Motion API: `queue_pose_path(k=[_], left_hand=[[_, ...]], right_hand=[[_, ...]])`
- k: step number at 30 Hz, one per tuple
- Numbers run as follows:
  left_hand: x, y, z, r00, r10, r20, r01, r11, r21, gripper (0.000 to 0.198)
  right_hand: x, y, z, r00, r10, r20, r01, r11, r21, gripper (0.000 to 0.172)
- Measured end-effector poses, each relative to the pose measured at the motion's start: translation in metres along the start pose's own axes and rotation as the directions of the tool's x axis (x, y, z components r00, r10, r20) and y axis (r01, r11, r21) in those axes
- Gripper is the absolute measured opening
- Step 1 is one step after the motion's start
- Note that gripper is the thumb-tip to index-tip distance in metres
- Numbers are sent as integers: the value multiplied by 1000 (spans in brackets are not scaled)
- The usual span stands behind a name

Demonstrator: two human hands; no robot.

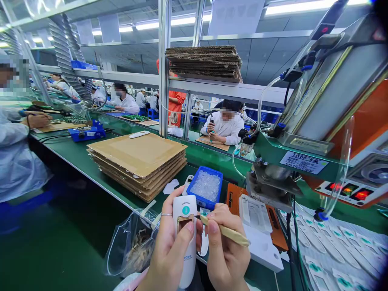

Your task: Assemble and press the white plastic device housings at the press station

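My left hand (168, 246) is wrapped round a white hand-held device (186, 238) with a teal round button and an open rectangular window. The thumb presses beside that window. My right hand (226, 246) pinches a tan wooden stick (228, 233), whose tip points at the device's window. Both hands hover near the front edge of the green workbench (79, 157). A ring shows on a left finger.
A blue tray of clear small parts (206, 186) sits just behind the device. A stack of cardboard sheets (138, 161) lies to the left, a plastic bag (133, 242) at the bench edge. A press machine (318, 121) stands at right above white housings (333, 250). Other workers sit opposite and at left.
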State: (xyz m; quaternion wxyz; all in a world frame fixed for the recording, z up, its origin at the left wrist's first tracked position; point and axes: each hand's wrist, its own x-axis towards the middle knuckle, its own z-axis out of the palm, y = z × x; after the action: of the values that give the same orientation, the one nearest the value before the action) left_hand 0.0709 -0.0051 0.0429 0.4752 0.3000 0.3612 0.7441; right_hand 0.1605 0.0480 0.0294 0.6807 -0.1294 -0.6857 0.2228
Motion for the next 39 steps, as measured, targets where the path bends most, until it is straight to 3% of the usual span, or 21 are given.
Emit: queue_pose_path(k=[3,7,12,13,15,17,19,22,25,28,31,34,36,39], left_hand=[[0,-1,-1,999,-10,31,10,1000,0,77],[-2,1,3,999,-20,37,21,1000,-20,78],[-3,1,4,999,-41,-18,41,999,-26,80],[-2,0,2,999,-48,-21,48,999,-14,80],[0,-1,0,998,-57,-19,57,998,5,77],[1,-1,0,998,-52,-44,51,999,-14,74],[2,1,2,997,-50,-66,46,997,-62,76],[4,6,7,994,-66,-90,54,991,-125,83],[8,9,5,992,-39,-122,23,992,-127,81],[13,8,-5,994,13,-111,-21,997,-72,75],[14,4,-18,991,75,-110,-78,997,-26,74],[12,-1,-27,968,170,-185,-168,985,28,73],[10,-1,-31,946,224,-236,-212,974,76,72],[13,10,-40,937,237,-256,-221,971,88,74]], right_hand=[[3,-2,3,986,163,-28,-157,977,146,14],[4,-5,9,906,420,-45,-369,838,403,16],[0,-2,16,823,552,138,-503,593,629,18],[-2,-1,16,823,548,149,-504,585,635,19],[-4,2,15,870,483,100,-445,681,581,18],[-6,6,12,947,318,45,-306,850,430,14],[-7,10,6,989,133,65,-145,951,272,11],[-7,12,-3,981,-30,194,-8,982,189,12],[-4,12,-10,930,-147,336,82,976,199,13],[-2,13,-10,936,-155,317,98,977,188,22],[-2,14,0,969,-89,230,84,996,35,30],[-2,12,18,962,-76,264,108,988,-110,27],[-3,7,31,956,-79,281,113,988,-104,27],[-9,-1,48,937,-104,332,91,994,55,27]])
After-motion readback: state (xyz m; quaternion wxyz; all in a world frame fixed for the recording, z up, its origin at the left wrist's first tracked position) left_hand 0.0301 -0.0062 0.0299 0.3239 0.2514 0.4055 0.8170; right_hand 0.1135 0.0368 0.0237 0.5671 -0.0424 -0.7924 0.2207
